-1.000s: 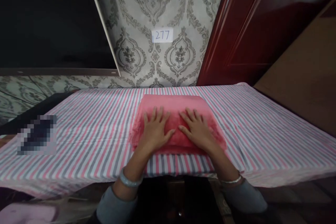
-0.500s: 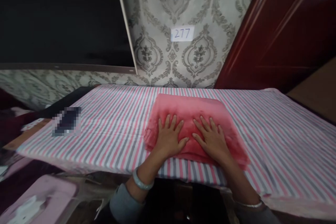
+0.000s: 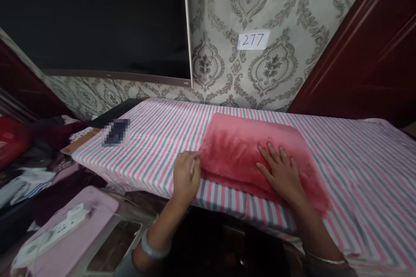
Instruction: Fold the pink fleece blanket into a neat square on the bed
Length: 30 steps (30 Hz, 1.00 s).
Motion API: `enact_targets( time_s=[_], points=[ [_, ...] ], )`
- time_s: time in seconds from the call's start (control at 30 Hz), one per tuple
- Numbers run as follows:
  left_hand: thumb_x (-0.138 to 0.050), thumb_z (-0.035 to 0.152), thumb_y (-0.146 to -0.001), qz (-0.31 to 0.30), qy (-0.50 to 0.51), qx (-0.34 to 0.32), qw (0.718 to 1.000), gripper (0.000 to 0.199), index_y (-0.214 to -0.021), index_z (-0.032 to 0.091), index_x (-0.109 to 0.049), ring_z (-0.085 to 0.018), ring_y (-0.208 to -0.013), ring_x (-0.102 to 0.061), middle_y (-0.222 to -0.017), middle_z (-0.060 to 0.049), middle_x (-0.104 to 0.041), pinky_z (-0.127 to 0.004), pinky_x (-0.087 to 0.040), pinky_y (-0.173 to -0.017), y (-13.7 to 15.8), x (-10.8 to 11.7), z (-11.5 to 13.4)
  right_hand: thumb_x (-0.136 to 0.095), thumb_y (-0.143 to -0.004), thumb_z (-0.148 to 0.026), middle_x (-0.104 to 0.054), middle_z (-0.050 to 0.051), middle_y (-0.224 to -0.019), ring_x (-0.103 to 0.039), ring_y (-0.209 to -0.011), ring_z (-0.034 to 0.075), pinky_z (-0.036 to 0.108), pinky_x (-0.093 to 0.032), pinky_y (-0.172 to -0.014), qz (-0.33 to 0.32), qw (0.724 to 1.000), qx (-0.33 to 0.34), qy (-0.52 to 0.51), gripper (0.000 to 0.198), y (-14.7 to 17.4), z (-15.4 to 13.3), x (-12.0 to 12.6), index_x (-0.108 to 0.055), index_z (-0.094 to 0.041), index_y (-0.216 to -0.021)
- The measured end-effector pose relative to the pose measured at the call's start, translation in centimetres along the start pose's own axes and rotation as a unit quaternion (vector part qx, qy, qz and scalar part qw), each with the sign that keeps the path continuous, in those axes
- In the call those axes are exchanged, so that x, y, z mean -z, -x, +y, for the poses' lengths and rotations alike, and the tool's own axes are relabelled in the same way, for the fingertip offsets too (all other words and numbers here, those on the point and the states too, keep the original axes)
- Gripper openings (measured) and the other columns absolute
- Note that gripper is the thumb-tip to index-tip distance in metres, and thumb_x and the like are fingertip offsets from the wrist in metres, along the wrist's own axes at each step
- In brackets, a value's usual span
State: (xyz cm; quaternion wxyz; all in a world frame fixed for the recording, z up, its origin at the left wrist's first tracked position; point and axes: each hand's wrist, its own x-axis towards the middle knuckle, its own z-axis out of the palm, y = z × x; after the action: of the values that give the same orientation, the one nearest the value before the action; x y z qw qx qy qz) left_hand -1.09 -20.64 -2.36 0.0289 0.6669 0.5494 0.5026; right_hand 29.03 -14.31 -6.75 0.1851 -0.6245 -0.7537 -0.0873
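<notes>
A folded red plush blanket (image 3: pixel 240 156) lies on a table covered with a striped cloth (image 3: pixel 162 138). My left hand (image 3: pixel 186 177) is at the blanket's left edge. Its fingers are curled, and the fingertips appear to pinch the border of the fabric. Flat on the right half of the blanket rests my right hand (image 3: pixel 282 173), fingers spread and palm down. The plush to the left of it shows darker rubbed patches.
A dark pixelated object (image 3: pixel 116 133) lies on the cloth's left part. Behind the table are a television (image 3: pixel 97 21) and a wall label (image 3: pixel 253 40). At lower left, a power strip (image 3: pixel 55 233) sits on a pink stool (image 3: pixel 94 207) beside piled clothes (image 3: pixel 32 186).
My left hand has lifted off the blanket's top, moved to its left edge and curled its fingers. My right hand stays flat on the blanket. The view has turned left.
</notes>
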Motion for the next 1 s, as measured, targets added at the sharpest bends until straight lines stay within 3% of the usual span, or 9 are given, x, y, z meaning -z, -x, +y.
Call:
enact_targets(
  time_s=[0.1,0.2,0.33,0.47,0.63,0.77,0.87,1.0],
  points=[
    [-0.054,0.038,-0.089,-0.023,0.106,0.150,0.983,0.028,-0.104,0.019,-0.068,-0.022,-0.087,-0.065,-0.097,-0.009,-0.069,-0.037,-0.052,-0.080,-0.9,0.2,-2.3,-0.035,-0.100,-0.052,-0.037,0.005,-0.161,-0.029,-0.147,0.042,0.069,-0.032,-0.110,-0.007,1.000,-0.002,-0.001,0.057,-0.1,-0.1,0.1,-0.045,-0.030,-0.152],
    [-0.062,0.048,-0.082,-0.066,0.192,0.217,0.955,0.034,-0.100,0.020,-0.067,-0.021,-0.088,-0.065,-0.098,-0.007,-0.068,-0.033,-0.052,-0.079,-0.8,-0.8,-3.2,-0.035,-0.100,-0.051,-0.036,0.005,-0.162,-0.028,-0.148,0.041,0.069,-0.031,-0.110,-0.013,1.000,-0.004,-0.005,0.057,-0.1,0.0,0.1,-0.044,-0.030,-0.153],
    [-0.065,0.046,-0.079,-0.022,0.185,0.205,0.961,0.029,-0.095,0.021,-0.062,-0.017,-0.079,-0.062,-0.092,-0.004,-0.065,-0.029,-0.050,-0.070,-0.3,-1.6,-2.8,-0.039,-0.099,-0.053,-0.037,0.004,-0.161,-0.030,-0.147,0.040,0.069,-0.032,-0.110,-0.034,0.999,-0.007,-0.022,0.057,-0.6,0.7,0.1,-0.045,-0.033,-0.152],
    [-0.062,0.040,-0.081,-0.023,0.187,0.185,0.965,0.021,-0.089,0.021,-0.061,-0.016,-0.071,-0.061,-0.083,-0.002,-0.064,-0.028,-0.048,-0.064,-0.5,-1.5,-2.4,-0.037,-0.100,-0.050,-0.047,0.012,-0.154,-0.038,-0.144,0.037,0.062,-0.036,-0.112,-0.024,0.997,0.035,-0.068,0.057,-3.0,0.3,0.9,-0.050,-0.023,-0.148],
    [-0.055,0.034,-0.083,-0.014,0.173,0.162,0.971,0.015,-0.076,0.021,-0.059,-0.016,-0.070,-0.060,-0.075,-0.001,-0.063,-0.028,-0.047,-0.065,-0.5,-1.3,-2.6,-0.048,-0.097,-0.039,-0.052,0.012,-0.150,-0.048,-0.138,0.032,0.052,-0.039,-0.115,-0.014,0.973,0.179,-0.148,0.051,-8.8,-4.1,2.1,-0.056,-0.021,-0.143],
    [-0.054,0.034,-0.084,-0.023,0.168,0.162,0.972,0.017,-0.084,0.020,-0.064,-0.017,-0.070,-0.061,-0.078,-0.002,-0.065,-0.028,-0.047,-0.064,-0.3,-1.4,-3.1,-0.048,-0.093,-0.017,-0.060,0.012,-0.141,-0.055,-0.131,0.029,0.048,-0.042,-0.112,-0.060,0.951,0.261,-0.151,0.044,-14.0,-8.4,2.0,-0.063,-0.018,-0.134],
    [-0.056,0.036,-0.084,-0.045,0.164,0.149,0.974,0.021,-0.090,0.020,-0.068,-0.017,-0.071,-0.061,-0.081,-0.003,-0.065,-0.030,-0.047,-0.065,-0.4,-1.6,-3.5,-0.043,-0.092,-0.007,-0.063,0.011,-0.137,-0.058,-0.127,0.025,0.041,-0.043,-0.110,-0.090,0.943,0.288,-0.140,0.046,-16.7,-10.8,1.4,-0.066,-0.018,-0.131],
    [-0.056,0.034,-0.085,-0.022,0.182,0.118,0.976,0.020,-0.089,0.021,-0.071,-0.017,-0.074,-0.059,-0.082,-0.003,-0.062,-0.029,-0.047,-0.066,-0.5,-1.8,-3.7,-0.042,-0.086,0.002,-0.058,0.008,-0.144,-0.056,-0.129,0.022,0.034,-0.045,-0.106,-0.150,0.935,0.307,-0.099,0.060,-18.7,-12.6,1.0,-0.059,-0.020,-0.139]
  ],
)
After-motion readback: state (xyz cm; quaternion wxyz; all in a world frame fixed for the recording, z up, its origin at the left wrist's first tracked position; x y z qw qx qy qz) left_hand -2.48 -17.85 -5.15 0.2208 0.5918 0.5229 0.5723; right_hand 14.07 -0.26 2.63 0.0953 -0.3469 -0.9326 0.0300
